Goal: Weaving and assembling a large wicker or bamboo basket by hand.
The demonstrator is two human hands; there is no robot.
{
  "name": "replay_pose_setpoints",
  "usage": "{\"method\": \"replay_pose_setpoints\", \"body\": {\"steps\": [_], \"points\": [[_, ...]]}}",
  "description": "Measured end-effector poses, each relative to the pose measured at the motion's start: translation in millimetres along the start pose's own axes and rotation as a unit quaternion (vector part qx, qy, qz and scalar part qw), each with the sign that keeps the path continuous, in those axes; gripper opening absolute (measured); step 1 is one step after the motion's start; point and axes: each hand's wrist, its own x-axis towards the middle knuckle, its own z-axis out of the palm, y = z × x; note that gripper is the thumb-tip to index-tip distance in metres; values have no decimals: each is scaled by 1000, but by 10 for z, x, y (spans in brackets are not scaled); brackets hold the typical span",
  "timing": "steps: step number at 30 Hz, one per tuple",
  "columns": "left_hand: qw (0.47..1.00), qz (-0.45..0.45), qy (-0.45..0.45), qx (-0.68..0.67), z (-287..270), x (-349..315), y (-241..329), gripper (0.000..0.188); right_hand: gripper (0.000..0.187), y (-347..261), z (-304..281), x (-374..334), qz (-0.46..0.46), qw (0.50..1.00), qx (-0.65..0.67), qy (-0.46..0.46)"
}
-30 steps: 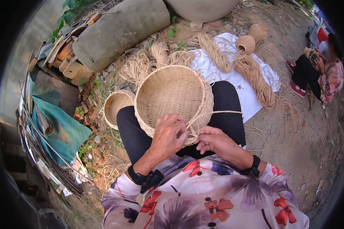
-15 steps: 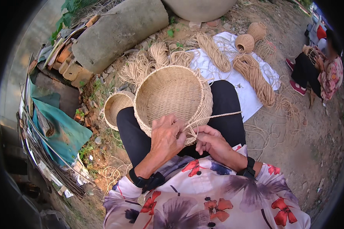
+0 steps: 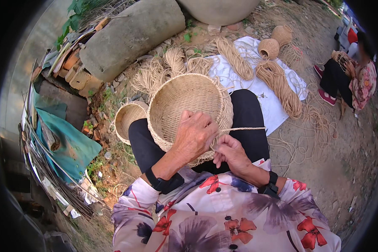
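Note:
A round woven basket (image 3: 172, 105) of tan rope rests between my knees, its open side tilted up toward me. My left hand (image 3: 196, 133) bends over the near right rim, its fingers closed on the rope where it meets the weave; its fingertips are partly hidden. From beneath those fingers a rope strand (image 3: 248, 128) stretches right across my dark trouser leg. Close beside, my right hand (image 3: 233, 156) pinches a short piece of rope between thumb and forefinger at the basket's outer wall.
A smaller basket (image 3: 129, 119) stands left of my knee. Rope bundles (image 3: 279, 86) lie on a white cloth (image 3: 262, 103) ahead, with two small woven pots (image 3: 269, 48) beyond. Another person (image 3: 357, 75) sits at right holding wickerwork. Concrete pipe (image 3: 132, 40) and scrap line the left.
My left hand has moved up and right over the rim, its knuckles raised. The right hand has shifted slightly down and stays by the basket's wall.

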Motion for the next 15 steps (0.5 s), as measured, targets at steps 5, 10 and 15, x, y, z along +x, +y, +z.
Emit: {"method": "replay_pose_setpoints", "body": {"steps": [5,10,15], "points": [[999,-18,2,-29,17,40,-11,22,9,77,4,31,-41,998,-8,40],[973,-125,2,-193,-35,-192,48,22,9,68,18,26,-47,997,-28,48],[985,-53,-61,-153,-35,-220,81,21,10,81,-9,30,-36,998,-20,46]]}}
